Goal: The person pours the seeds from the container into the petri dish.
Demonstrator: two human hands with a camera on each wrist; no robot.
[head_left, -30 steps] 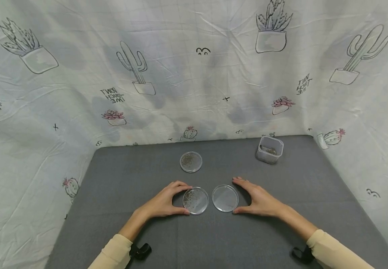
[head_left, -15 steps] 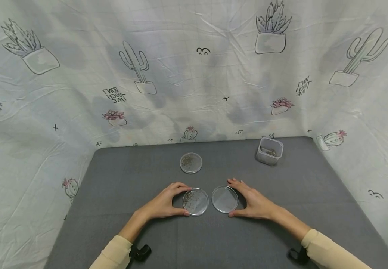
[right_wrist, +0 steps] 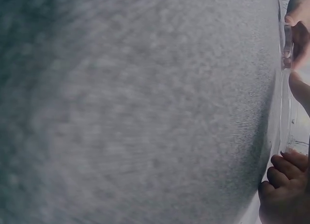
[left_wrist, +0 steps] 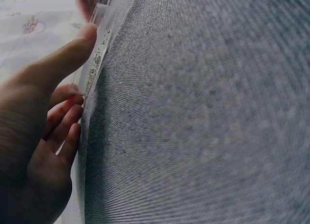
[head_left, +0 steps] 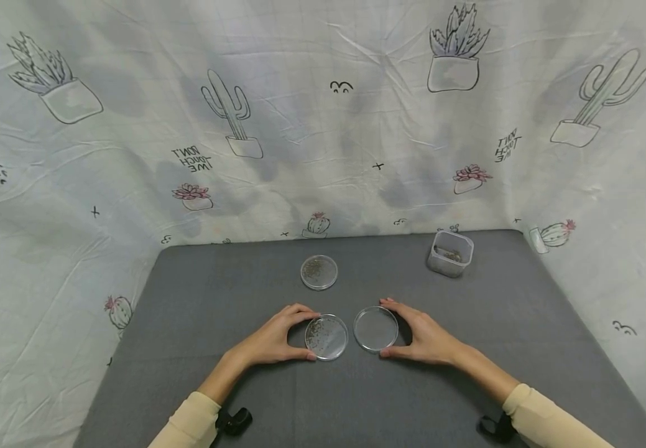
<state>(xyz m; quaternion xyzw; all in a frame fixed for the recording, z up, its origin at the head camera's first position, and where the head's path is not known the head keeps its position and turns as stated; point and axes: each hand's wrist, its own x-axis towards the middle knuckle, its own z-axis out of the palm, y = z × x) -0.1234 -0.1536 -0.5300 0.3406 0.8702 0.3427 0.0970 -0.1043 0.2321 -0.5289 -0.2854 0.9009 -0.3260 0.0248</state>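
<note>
In the head view, my left hand point(head_left: 275, 336) holds a clear petri dish point(head_left: 331, 339) by its rim, thumb on the near side and fingers on the far side. Small dark specks are scattered in this dish, mostly over its left half; the left wrist view shows them through the dish wall point(left_wrist: 94, 67). Just to the right, my right hand point(head_left: 426, 336) grips a clear round dish or lid point(head_left: 375, 328) between thumb and fingertips, with no specks visible in it. The two round pieces lie side by side with a narrow gap.
Behind them, another petri dish point(head_left: 319, 272) with brownish specks lies on the grey cloth-covered table point(head_left: 233, 280). A translucent square tub point(head_left: 450, 254) with dark bits inside stands at the back right. A white curtain printed with cacti point(head_left: 278, 186) encloses the table's back and sides.
My right hand has moved left and closed its thumb and fingers onto the speck-free dish, which has shifted slightly away from me. The left hand and its dish have stayed put.
</note>
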